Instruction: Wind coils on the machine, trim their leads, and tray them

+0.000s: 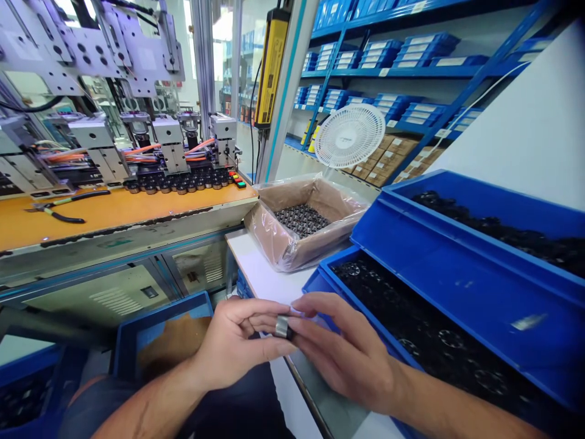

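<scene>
A small silver ring-shaped part (282, 326) with a dark end sits between my two hands, low in the middle of the view. My left hand (244, 338) is closed around it, thumb below and fingers above. From the other side, the fingertips of my right hand (350, 347) press together at its dark end. How far the dark end reaches is hidden by those fingers. Just right of my right hand is a blue bin (320, 277) with black round parts, and beyond my hands stands a plastic-lined carton (315, 247) holding many small metal parts.
A second blue bin (439, 262) with black parts rests above the first. At the left, a machine (169, 143) stands over an orange bench (114, 213) bearing pliers (59, 206) and a row of black parts (183, 182). A white fan (350, 135) stands behind the carton.
</scene>
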Tool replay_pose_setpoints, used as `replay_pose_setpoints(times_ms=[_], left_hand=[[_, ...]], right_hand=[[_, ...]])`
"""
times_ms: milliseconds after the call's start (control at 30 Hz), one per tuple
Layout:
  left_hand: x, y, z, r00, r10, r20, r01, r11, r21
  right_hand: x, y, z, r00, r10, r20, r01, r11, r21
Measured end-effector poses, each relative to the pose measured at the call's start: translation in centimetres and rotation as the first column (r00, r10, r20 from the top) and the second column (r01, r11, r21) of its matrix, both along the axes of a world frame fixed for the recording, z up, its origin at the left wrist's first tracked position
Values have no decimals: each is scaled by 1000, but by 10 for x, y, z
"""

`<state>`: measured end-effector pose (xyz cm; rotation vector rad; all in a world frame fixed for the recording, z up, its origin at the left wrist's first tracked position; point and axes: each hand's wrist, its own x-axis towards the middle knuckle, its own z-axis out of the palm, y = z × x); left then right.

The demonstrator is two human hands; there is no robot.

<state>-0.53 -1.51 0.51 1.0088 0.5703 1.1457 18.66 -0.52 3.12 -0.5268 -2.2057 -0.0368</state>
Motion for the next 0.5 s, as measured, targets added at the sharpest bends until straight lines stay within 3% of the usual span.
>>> replay_pose_setpoints(times_ms=[500], left_hand=[[1,3,-2,987,-100,125,104,994,-25]], right_hand=[[1,4,-11,1000,29,1,-29,998,-50]])
